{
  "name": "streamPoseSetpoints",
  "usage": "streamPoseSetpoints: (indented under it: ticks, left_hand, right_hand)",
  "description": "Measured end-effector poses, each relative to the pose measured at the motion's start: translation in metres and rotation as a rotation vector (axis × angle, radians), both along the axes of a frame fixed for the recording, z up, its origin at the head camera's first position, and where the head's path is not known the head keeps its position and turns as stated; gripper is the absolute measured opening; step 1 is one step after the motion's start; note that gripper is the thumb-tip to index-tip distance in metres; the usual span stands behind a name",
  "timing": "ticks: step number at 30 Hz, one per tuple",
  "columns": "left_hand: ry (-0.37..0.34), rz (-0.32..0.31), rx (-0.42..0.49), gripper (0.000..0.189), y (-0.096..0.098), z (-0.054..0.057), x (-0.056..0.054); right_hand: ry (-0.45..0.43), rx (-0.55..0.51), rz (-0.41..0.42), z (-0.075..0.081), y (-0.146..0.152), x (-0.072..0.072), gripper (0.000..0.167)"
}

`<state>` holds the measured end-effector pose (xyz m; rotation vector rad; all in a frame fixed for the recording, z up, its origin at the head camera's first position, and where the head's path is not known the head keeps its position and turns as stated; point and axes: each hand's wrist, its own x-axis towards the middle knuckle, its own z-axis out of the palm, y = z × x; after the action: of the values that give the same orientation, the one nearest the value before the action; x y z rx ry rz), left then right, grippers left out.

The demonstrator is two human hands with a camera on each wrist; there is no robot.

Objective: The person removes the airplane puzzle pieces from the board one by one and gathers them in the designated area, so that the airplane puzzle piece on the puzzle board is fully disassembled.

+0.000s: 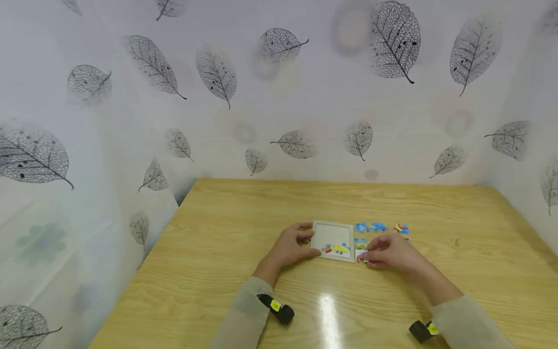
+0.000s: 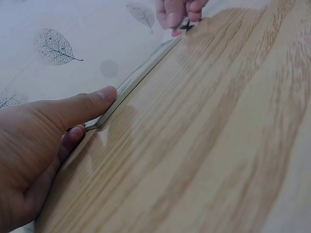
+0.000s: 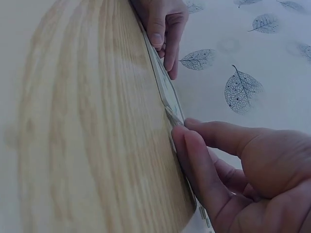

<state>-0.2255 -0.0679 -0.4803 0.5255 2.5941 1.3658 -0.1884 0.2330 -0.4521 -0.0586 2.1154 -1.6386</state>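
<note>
A square wooden puzzle tray [image 1: 333, 236] lies flat on the table, with a few joined pieces showing a yellow shape [image 1: 341, 248] along its front edge. My left hand [image 1: 291, 247] grips the tray's left side, thumb at the near corner and fingers farther back. In the left wrist view the thumb [image 2: 104, 94] presses on the rim. My right hand [image 1: 392, 252] pinches a jigsaw piece [image 1: 361, 256], white with some red, between thumb and fingertips. That piece is right beside the tray's front right corner. From the right wrist view, it appears tilted near the rim.
Several loose jigsaw pieces, mostly blue, lie right of the tray, among them a blue one [image 1: 379, 227] and one with red and yellow [image 1: 401, 228]. The wooden table [image 1: 244, 208] meets a leaf-patterned cloth [image 1: 218, 140] at its back and sides.
</note>
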Motion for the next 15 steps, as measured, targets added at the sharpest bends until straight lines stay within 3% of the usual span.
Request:
streamPoseSetpoints:
  ticks: [8,15]
  left_hand:
    - [0.006,-0.007,0.0,0.062,0.001,-0.001,-0.001]
    - [-0.004,0.004,0.021,0.062,0.002,-0.002,0.001]
  right_hand:
    - [0.105,0.243,-0.075,0.007,-0.009,0.01,0.025]
    - [0.206,0.417,-0.051,0.016,-0.013,0.011,0.026]
